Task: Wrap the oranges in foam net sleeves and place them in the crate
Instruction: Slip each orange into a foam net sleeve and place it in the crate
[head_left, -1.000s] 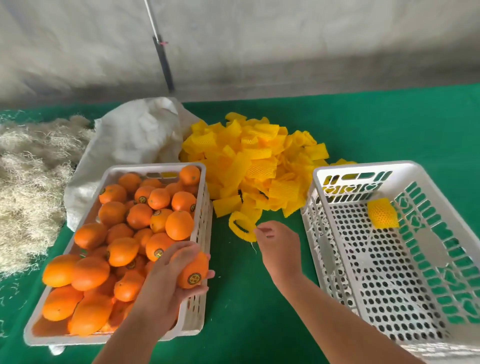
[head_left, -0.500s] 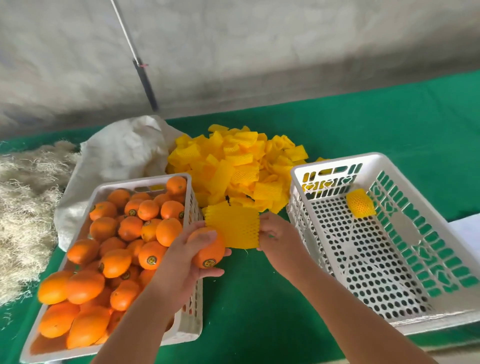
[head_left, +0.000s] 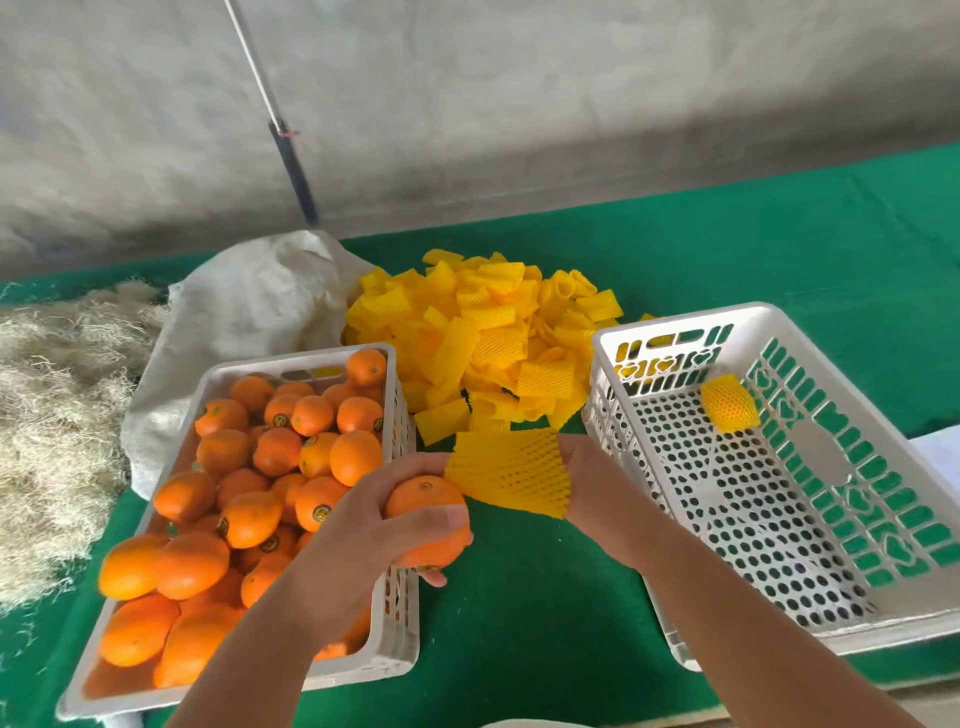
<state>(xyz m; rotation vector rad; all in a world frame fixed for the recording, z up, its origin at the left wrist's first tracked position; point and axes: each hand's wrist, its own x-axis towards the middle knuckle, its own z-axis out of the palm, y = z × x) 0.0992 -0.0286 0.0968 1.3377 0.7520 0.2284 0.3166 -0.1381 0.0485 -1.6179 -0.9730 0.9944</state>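
Observation:
My left hand (head_left: 358, 540) grips an orange (head_left: 423, 506) just right of the white crate of loose oranges (head_left: 395, 639). My right hand (head_left: 605, 486) holds a yellow foam net sleeve (head_left: 511, 473) stretched flat, its left edge touching the orange. The sleeve covers my right fingers. A pile of yellow sleeves (head_left: 483, 338) lies behind my hands. The white crate on the right (head_left: 670, 322) holds one wrapped orange (head_left: 730, 404) in its far corner.
A white sack (head_left: 249, 306) lies behind the orange crate, with pale straw (head_left: 57, 410) heaped at the left. Green cloth (head_left: 524, 613) covers the table between the crates. A pole (head_left: 291, 150) leans on the grey wall.
My right hand picked a sleeve from the pile and brought it toward me. My left hand lifted the orange out of the crate and moved it right until it met the sleeve.

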